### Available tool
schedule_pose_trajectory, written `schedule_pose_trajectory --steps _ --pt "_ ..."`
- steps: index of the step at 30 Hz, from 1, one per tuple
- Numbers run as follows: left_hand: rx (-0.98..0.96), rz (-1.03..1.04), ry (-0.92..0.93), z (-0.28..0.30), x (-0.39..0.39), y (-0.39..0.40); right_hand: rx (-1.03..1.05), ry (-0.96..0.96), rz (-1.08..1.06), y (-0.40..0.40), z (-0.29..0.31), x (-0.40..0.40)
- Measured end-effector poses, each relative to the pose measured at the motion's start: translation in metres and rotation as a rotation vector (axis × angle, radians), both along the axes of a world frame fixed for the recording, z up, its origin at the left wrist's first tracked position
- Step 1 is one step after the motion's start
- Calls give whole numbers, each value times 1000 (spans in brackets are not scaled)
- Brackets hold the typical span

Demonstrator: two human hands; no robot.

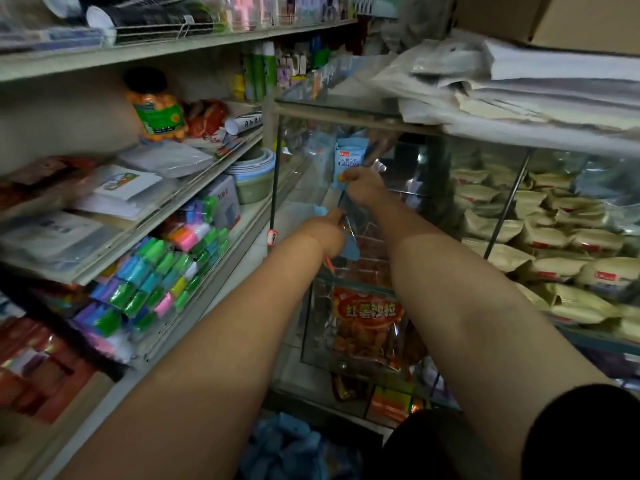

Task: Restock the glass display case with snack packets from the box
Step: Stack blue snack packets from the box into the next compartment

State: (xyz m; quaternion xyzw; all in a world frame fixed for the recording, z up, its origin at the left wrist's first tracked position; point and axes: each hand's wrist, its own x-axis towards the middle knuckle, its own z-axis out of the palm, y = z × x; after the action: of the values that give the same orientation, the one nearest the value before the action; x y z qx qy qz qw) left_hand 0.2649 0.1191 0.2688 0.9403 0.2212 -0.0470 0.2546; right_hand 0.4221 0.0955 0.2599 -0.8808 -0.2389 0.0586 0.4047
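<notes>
Both my arms reach into the open side of the glass display case [346, 114]. My right hand [365, 185] grips a light blue snack packet [349, 157] and holds it upright inside the case on the upper level. My left hand [329, 233] is lower and nearer, gripping another light blue packet [349, 249] by its edge. Red snack packets [367, 320] lie in the case's lower part. A heap of blue packets [287, 445] sits at the bottom between my arms; the box itself I cannot make out.
Shelves on the left carry coloured rolls [156, 278], papers, a jar of orange snacks [156, 109] and stacked bowls [252, 174]. The case's right section holds several beige packets [554, 244]. Plastic bags and papers [519, 84] are piled on top of the case.
</notes>
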Motion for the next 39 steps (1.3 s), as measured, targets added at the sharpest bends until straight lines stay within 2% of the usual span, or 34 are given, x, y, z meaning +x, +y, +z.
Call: schedule_pose_trajectory --steps 4,11,16,19,22,24,26,29,33,37,39 --pt "-7 -4 -18 -1 -2 1 -54 -26 14 0 -3 3" --pt "-52 -3 -36 -4 -1 4 26 -10 0 -1 -9 8" --pt "-65 -2 -26 -2 -3 2 117 35 -90 -2 0 8" --pt "-123 16 -31 1 -5 1 53 75 -180 -4 18 2" --pt "-183 50 -73 5 -5 0 142 318 -190 -7 29 -10" --pt "-272 97 -197 7 -4 -1 222 495 -153 -12 29 -28" --pt "-375 155 -301 8 -5 0 267 594 -111 -17 23 -43" --pt "-431 205 -324 14 -9 0 284 732 -39 -29 23 -63" --pt "-204 135 -278 33 -20 -8 239 726 -39 -48 28 -71" --pt "125 -107 -165 52 -54 -21 364 529 -218 -50 27 -52" --pt "197 -188 -87 45 -70 -26 332 474 -228 -46 22 -47"
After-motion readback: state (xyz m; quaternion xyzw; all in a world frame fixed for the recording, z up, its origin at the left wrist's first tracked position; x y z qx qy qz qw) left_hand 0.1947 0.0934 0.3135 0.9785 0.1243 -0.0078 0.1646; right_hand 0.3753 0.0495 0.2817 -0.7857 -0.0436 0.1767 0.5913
